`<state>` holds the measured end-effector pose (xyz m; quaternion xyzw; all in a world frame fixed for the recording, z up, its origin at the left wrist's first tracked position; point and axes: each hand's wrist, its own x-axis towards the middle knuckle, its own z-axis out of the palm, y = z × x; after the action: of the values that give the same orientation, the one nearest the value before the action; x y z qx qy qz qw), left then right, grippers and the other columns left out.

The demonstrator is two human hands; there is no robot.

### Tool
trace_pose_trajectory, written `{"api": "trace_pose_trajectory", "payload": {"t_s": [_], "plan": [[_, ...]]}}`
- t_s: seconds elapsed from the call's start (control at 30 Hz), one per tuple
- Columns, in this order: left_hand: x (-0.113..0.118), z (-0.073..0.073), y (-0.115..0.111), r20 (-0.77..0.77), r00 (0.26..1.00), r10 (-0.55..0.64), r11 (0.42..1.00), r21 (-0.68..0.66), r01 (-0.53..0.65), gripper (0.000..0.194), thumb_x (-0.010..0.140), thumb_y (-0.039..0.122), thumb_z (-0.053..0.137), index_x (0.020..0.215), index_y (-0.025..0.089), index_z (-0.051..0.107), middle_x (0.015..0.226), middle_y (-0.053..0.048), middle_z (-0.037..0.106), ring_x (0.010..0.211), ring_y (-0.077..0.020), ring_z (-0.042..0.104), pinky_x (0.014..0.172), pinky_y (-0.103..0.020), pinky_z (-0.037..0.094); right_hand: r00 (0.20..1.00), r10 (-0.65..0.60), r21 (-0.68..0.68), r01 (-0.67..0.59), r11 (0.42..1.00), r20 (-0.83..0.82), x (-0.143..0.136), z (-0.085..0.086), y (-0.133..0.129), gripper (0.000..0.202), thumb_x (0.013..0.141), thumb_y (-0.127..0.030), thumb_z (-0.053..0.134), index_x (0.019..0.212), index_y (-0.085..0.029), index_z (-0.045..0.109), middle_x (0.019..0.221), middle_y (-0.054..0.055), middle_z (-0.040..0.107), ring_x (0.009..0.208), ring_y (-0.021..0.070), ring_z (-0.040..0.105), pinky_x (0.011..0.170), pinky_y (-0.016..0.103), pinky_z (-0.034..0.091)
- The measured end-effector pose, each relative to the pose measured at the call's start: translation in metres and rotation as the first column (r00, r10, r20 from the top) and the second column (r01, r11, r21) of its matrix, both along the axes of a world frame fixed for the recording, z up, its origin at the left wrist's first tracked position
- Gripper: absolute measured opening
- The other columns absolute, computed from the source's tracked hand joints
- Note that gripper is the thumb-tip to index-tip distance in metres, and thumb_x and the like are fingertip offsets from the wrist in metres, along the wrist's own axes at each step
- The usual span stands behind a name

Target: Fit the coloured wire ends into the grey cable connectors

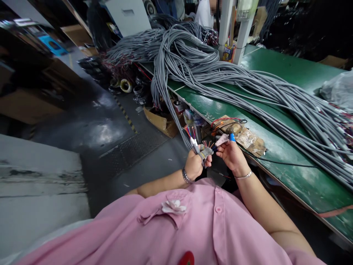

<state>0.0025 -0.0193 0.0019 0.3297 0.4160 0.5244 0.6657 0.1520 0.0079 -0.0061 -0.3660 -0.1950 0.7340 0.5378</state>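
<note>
My left hand (pixel 195 163) is closed around grey multi-core cables (pixel 195 148), with grey coverings on some fingers. Stripped red, blue and white wires (pixel 189 131) fan out from the upper cable end. A second bunch of thin coloured wires (pixel 209 144) sticks out beside my left fingers, toward the right hand. My right hand (pixel 232 156) is pinched at the tips of this bunch; a pale pink covering and blue tape wrap its fingers. Exactly which strands it grips is too small to see.
Long grey cable bundles (pixel 190 55) lie across the green table (pixel 275 68) and hang over its edge. Near my right hand lies a taped cardboard piece (pixel 249 141) with red and black leads. A cardboard box (pixel 161 123) stands below the edge. Another person (pixel 204 14) is at the back.
</note>
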Motion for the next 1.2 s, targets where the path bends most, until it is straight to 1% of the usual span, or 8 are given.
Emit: {"api": "trace_pose_trajectory", "payload": {"t_s": [0.13, 0.43, 0.7, 0.8, 0.9, 1.07, 1.13, 1.2], "plan": [[0.002, 0.002, 0.001, -0.003, 1.0, -0.008, 1.0, -0.006, 0.008, 0.03, 0.069, 0.04, 0.072, 0.071, 0.017, 0.052, 0.052, 0.002, 0.059, 0.036, -0.009, 0.05, 0.033, -0.019, 0.031, 0.995, -0.058, 0.062, 0.053, 0.997, 0.076, -0.003, 0.003, 0.0, 0.031, 0.076, -0.049, 0.069, 0.082, -0.019, 0.065, 0.07, -0.002, 0.063, 0.054, 0.008, 0.054, 0.05, 0.018, 0.05], [0.007, 0.002, 0.006, -0.025, 1.0, -0.005, 0.999, -0.037, 0.004, 0.03, 0.069, 0.042, 0.07, 0.072, 0.017, 0.053, 0.052, 0.002, 0.059, 0.037, -0.0087, 0.05, 0.035, -0.019, 0.031, 0.998, -0.051, 0.039, 0.05, 0.998, 0.039, -0.001, -0.002, 0.002, 0.032, 0.072, -0.049, 0.074, 0.08, -0.02, 0.066, 0.069, -0.002, 0.063, 0.055, 0.0077, 0.053, 0.051, 0.019, 0.05], [0.007, -0.005, 0.009, -0.022, 1.0, -0.01, 0.999, -0.044, 0.009, 0.031, 0.07, 0.044, 0.07, 0.074, 0.016, 0.055, 0.053, 0.001, 0.059, 0.037, -0.0087, 0.05, 0.035, -0.019, 0.031, 0.998, -0.064, 0.075, 0.062, 0.995, 0.016, -0.001, -0.004, 0.001, 0.028, 0.074, -0.045, 0.073, 0.087, -0.02, 0.07, 0.082, 0.001, 0.069, 0.067, 0.0095, 0.057, 0.06, 0.019, 0.052], [0.007, -0.008, 0.008, -0.028, 0.999, -0.024, 0.999, -0.042, 0.023, 0.031, 0.07, 0.043, 0.069, 0.074, 0.016, 0.055, 0.053, 0.001, 0.059, 0.036, -0.0087, 0.05, 0.034, -0.019, 0.031, 0.997, -0.077, 0.07, 0.075, 0.995, 0.025, -0.003, -0.003, 0.001, 0.028, 0.074, -0.043, 0.074, 0.088, -0.02, 0.071, 0.081, 0.001, 0.069, 0.067, 0.01, 0.058, 0.06, 0.02, 0.052], [0.006, -0.009, 0.006, -0.035, 0.999, -0.027, 0.998, -0.052, 0.025, 0.031, 0.07, 0.043, 0.07, 0.074, 0.016, 0.055, 0.053, 0.001, 0.06, 0.037, -0.009, 0.051, 0.034, -0.019, 0.031, 0.997, -0.074, 0.044, 0.073, 0.996, 0.02, -0.003, -0.001, 0.0, 0.029, 0.073, -0.046, 0.073, 0.087, -0.021, 0.07, 0.08, 0.001, 0.069, 0.065, 0.0101, 0.059, 0.059, 0.02, 0.052], [0.004, -0.004, 0.001, -0.028, 0.999, -0.018, 0.999, -0.032, 0.017, 0.03, 0.069, 0.041, 0.07, 0.072, 0.017, 0.053, 0.052, 0.001, 0.059, 0.037, -0.0093, 0.05, 0.034, -0.019, 0.033, 1.0, -0.024, -0.027, 0.024, 0.999, 0.01, -0.001, 0.003, 0.0, 0.045, 0.074, -0.064, 0.063, 0.08, -0.02, 0.066, 0.074, 0.002, 0.066, 0.058, 0.0111, 0.058, 0.052, 0.023, 0.054], [0.003, -0.001, -0.001, -0.031, 0.999, -0.021, 0.999, -0.034, 0.02, 0.031, 0.068, 0.042, 0.071, 0.072, 0.017, 0.053, 0.052, 0.001, 0.059, 0.036, -0.009, 0.05, 0.034, -0.02, 0.033, 0.999, -0.019, -0.007, 0.019, 1.0, 0.042, -0.001, 0.004, 0.0, 0.044, 0.074, -0.063, 0.063, 0.08, -0.02, 0.065, 0.072, 0.002, 0.065, 0.056, 0.0107, 0.057, 0.051, 0.023, 0.054], [0.003, 0.002, -0.001, -0.026, 0.999, -0.026, 0.999, -0.041, 0.025, 0.033, 0.066, 0.043, 0.072, 0.072, 0.017, 0.052, 0.052, 0.001, 0.059, 0.036, -0.0091, 0.049, 0.034, -0.02, 0.034, 0.996, -0.042, 0.04, 0.039, 0.998, 0.08, -0.002, 0.003, 0.0, 0.038, 0.074, -0.057, 0.068, 0.08, -0.02, 0.065, 0.071, 0.0, 0.064, 0.055, 0.0095, 0.055, 0.051, 0.022, 0.055]]}}
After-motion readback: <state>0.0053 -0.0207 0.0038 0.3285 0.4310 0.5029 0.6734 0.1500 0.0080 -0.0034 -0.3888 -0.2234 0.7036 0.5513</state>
